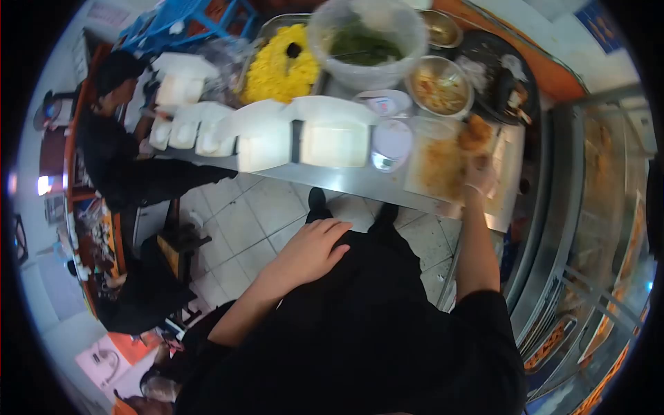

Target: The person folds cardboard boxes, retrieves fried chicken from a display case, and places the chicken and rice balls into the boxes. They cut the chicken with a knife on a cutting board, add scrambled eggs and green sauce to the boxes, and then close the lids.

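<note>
My left hand (312,250) lies on my black clothing at the lap, its fingers stretched out and holding nothing. Over the cutting board (423,169) on the right, my right hand (480,176), apparently in a clear glove, has its fingers closed on the lower end of a golden-brown piece of fried food (475,133), which looks like fried chicken. Motion blur hides the exact fingertips. Orange crumbs and grease cover the board. Left of it stands a round tub with a pale lid (392,144), beside an open white takeaway box (335,146).
More open white boxes (265,149) line the front edge leftward. Behind are a tray of yellow rice (280,66), a clear bucket of greens (366,69), a metal bowl (440,86) and a black tray (529,93). A co-worker (117,138) is at left; a glass-fronted cabinet (598,159) at right.
</note>
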The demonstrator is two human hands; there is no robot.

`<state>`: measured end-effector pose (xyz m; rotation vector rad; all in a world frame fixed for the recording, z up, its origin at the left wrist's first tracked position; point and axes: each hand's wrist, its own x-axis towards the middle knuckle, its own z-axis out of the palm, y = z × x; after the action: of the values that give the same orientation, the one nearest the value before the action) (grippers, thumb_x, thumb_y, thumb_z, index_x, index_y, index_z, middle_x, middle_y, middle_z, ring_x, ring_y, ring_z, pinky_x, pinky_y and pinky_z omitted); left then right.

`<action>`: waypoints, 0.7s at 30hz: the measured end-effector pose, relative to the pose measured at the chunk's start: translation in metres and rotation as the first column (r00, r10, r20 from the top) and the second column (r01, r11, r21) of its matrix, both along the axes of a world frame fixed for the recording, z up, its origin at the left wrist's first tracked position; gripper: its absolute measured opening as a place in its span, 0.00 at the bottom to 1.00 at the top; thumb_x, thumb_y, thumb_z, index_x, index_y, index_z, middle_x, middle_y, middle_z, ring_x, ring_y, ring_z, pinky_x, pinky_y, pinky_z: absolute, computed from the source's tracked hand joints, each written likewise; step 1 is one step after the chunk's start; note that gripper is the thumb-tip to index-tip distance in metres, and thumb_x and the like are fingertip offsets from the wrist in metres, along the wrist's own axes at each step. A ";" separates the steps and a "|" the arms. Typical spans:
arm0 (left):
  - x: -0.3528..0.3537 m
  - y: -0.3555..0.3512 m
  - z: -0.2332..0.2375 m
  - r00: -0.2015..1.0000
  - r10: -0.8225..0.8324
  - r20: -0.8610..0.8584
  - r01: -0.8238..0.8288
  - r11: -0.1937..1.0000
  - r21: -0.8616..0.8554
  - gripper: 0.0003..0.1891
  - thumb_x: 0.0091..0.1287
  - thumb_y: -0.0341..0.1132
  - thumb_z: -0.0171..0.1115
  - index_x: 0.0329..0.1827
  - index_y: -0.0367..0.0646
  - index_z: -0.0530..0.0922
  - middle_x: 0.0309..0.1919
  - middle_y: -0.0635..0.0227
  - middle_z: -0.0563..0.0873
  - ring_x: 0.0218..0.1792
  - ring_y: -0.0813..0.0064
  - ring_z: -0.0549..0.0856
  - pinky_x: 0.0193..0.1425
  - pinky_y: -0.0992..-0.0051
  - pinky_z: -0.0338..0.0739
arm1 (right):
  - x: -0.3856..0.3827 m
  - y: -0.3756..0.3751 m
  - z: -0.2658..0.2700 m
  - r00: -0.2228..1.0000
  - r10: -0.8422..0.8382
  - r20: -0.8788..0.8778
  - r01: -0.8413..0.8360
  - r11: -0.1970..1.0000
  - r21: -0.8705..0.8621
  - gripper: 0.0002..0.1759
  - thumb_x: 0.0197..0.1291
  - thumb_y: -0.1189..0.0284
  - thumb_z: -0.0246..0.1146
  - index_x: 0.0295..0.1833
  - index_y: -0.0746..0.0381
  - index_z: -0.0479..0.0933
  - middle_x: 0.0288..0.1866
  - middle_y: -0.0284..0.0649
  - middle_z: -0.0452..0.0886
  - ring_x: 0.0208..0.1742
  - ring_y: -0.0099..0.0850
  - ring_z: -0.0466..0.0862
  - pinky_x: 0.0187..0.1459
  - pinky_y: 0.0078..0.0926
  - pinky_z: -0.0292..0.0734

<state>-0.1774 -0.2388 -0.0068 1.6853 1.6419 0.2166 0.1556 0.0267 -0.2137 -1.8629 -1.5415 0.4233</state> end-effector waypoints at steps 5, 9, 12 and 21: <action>-0.113 -0.023 -0.035 0.990 0.107 0.091 -0.113 0.991 0.065 0.23 0.73 0.39 0.62 0.69 0.41 0.75 0.61 0.52 0.82 0.62 0.48 0.80 0.69 0.59 0.75 | -0.021 -0.011 0.044 0.548 -0.306 -0.778 0.352 0.929 -0.118 0.14 0.64 0.75 0.72 0.50 0.58 0.75 0.38 0.34 0.83 0.34 0.24 0.85 0.27 0.20 0.77; -0.230 -0.045 -0.066 0.961 0.276 -0.009 -0.276 0.961 0.039 0.23 0.72 0.39 0.63 0.67 0.39 0.76 0.60 0.50 0.83 0.62 0.47 0.80 0.68 0.56 0.75 | -0.076 -0.038 0.080 0.437 -0.154 -0.886 0.055 0.988 -0.145 0.13 0.65 0.76 0.70 0.48 0.53 0.72 0.30 0.28 0.75 0.26 0.20 0.78 0.26 0.20 0.75; -0.294 -0.060 -0.104 0.918 0.380 -0.115 -0.384 0.923 -0.013 0.18 0.71 0.39 0.64 0.58 0.39 0.81 0.56 0.51 0.85 0.59 0.48 0.82 0.64 0.56 0.77 | -0.202 -0.077 0.113 0.511 -0.201 -0.836 -0.259 0.891 -0.373 0.10 0.69 0.74 0.66 0.47 0.50 0.71 0.30 0.25 0.73 0.25 0.18 0.73 0.26 0.18 0.71; -0.278 -0.050 -0.189 0.914 0.195 0.357 -0.277 0.941 0.195 0.17 0.70 0.39 0.64 0.54 0.35 0.83 0.53 0.47 0.85 0.59 0.45 0.82 0.65 0.54 0.76 | -0.616 -0.151 0.084 0.395 0.902 -0.176 -0.875 0.312 -0.370 0.16 0.56 0.68 0.69 0.49 0.61 0.79 0.46 0.49 0.84 0.52 0.51 0.83 0.56 0.46 0.77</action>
<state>-0.4555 -0.2890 -0.1962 1.5124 1.6038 0.8092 -0.4603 -0.1242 -0.1302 -1.0210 -2.6355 1.2926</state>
